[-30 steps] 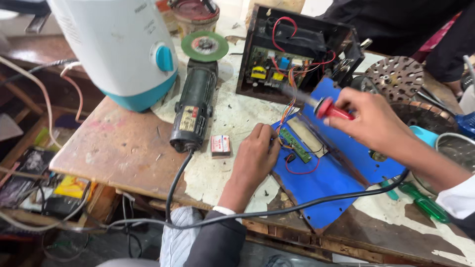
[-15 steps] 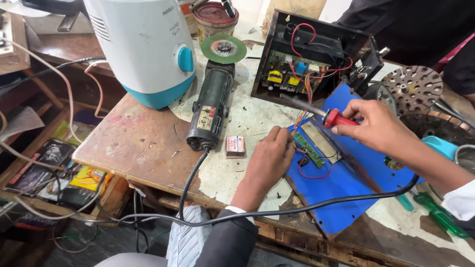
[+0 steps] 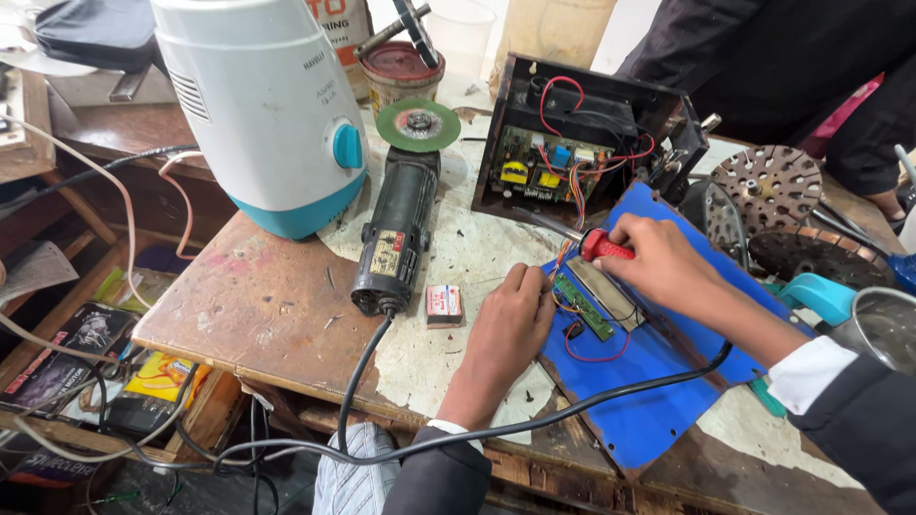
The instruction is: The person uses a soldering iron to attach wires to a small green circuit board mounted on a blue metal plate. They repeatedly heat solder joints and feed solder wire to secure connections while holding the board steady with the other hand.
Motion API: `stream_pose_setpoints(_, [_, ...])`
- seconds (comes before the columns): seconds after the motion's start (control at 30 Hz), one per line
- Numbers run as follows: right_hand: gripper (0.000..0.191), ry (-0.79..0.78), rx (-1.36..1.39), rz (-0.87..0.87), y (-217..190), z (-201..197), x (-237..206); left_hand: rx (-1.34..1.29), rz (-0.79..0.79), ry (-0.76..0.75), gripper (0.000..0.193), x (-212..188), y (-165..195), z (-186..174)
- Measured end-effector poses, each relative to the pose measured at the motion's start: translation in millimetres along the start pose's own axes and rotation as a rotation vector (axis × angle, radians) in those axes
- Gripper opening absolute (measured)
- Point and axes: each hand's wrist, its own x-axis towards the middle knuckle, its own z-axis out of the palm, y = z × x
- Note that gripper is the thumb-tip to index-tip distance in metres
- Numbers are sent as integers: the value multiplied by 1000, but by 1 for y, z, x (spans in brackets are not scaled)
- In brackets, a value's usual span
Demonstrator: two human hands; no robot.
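Blue plastic panel [image 3: 668,401] lies flat on the worn counter [image 3: 258,305], and a narrow green board [image 3: 584,307] rests on its upper left part, with thin red and coloured wires going from it toward the open black box [image 3: 582,133] at 12 o'clock. The right hand [image 3: 658,259] is closed around the red handle of the iron [image 3: 603,246]; the metal tip points toward 10 o'clock and sits just above the wires, between the box and the board (if it touches them I cannot tell). The left hand [image 3: 510,319] lies on the counter at 9 o'clock from the board, fingers curled and pressed against the edge of the panel beside the board; if something small is held between the fingers, it is hidden. A black cable [image 3: 572,410] runs across the panel under both forearms.

At 9 o'clock from the left hand lies a small red and white box [image 3: 445,303], and just beside it is the grinder [image 3: 401,224] with its green disc [image 3: 418,124] pointing to 12 o'clock. A white and teal mixer base [image 3: 262,105] stands at 10 o'clock. At 3 o'clock, well apart, lies a round perforated metal plate [image 3: 773,181].
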Motion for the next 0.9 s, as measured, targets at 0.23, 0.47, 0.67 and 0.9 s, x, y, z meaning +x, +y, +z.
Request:
stream_pose_setpoints(0.23, [35, -69, -98, 42, -7, 4, 11, 6, -9, -18, 11, 1, 3, -3])
stream_pose_setpoints(0.47, [31, -74, -103, -22, -13, -8, 10, 2, -5, -8, 11, 0, 4, -3])
stream_pose_setpoints(0.67, [28, -115, -149, -74, -20, -26, 7, 0, 13, -3, 12, 0, 3, -5])
stream_pose_setpoints(0.9, [31, -58, -162, -41, -25, -26, 3, 12, 15, -7, 12, 0, 4, -6])
